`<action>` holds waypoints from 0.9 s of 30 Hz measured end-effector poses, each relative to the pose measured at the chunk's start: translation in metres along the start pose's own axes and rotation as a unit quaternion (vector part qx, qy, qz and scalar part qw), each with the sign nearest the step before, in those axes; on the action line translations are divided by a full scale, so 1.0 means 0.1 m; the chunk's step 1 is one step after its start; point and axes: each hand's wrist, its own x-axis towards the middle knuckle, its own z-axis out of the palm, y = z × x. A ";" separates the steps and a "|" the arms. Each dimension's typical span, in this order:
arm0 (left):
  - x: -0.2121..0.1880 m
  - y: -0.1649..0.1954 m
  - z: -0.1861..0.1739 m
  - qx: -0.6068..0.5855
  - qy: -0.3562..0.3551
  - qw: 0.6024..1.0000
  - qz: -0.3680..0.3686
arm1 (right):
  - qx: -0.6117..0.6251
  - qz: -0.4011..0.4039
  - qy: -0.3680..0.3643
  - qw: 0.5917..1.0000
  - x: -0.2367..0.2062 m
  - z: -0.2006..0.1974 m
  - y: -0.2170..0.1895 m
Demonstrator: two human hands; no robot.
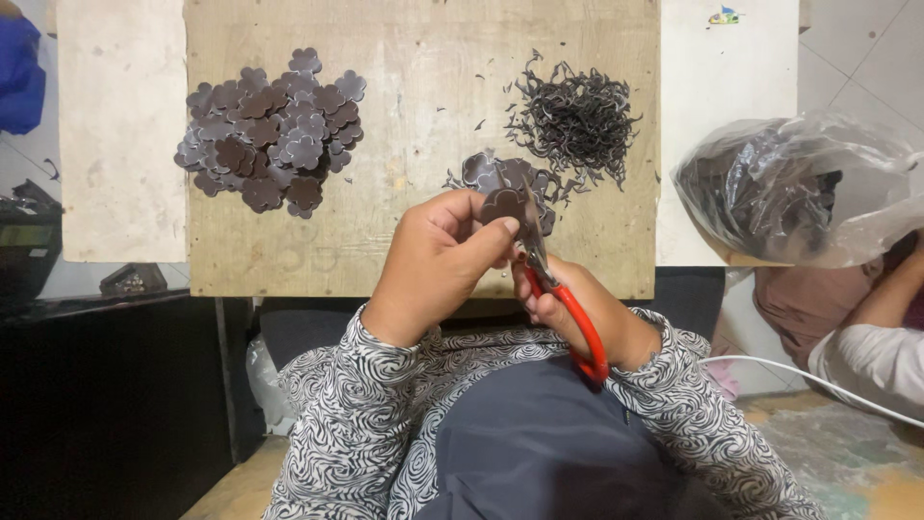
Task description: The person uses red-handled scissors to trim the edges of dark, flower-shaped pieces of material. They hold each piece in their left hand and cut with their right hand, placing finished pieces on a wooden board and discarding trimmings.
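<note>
My left hand (438, 260) pinches a small dark brown flower-shaped piece (502, 204) between thumb and fingers. My right hand (577, 308) grips red-handled scissors (568, 308), whose blades (532, 241) meet the piece's edge. Both hands hover over the near edge of a wooden board (414, 144). Just behind the held piece lies a small heap of similar brown pieces (500, 173).
A large pile of flower-shaped brown pieces (274, 135) lies at the board's left. A tangle of thin dark trimmings (576, 120) sits at the right. A clear plastic bag with dark contents (794, 188) rests at the far right, beside another person's arm (881, 337). A white cable (818, 380) crosses below.
</note>
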 end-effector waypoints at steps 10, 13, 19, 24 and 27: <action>-0.01 0.03 0.08 -0.065 -0.058 0.996 -0.029 | 0.033 0.006 -0.003 0.999 -0.05 -0.02 0.03; 0.00 0.04 0.09 -0.088 -0.058 0.994 -0.037 | 0.045 0.010 -0.012 0.999 -0.06 -0.02 0.01; 0.00 0.02 0.10 -0.081 -0.051 0.995 -0.034 | 0.040 0.006 -0.015 0.999 -0.05 -0.03 -0.07; 0.00 0.01 0.11 -0.098 -0.044 0.993 -0.039 | 0.061 -0.004 -0.010 0.998 -0.05 -0.01 -0.10; 0.01 0.00 0.10 -0.084 -0.046 0.995 -0.031 | 0.068 -0.007 -0.002 0.998 -0.05 0.00 -0.07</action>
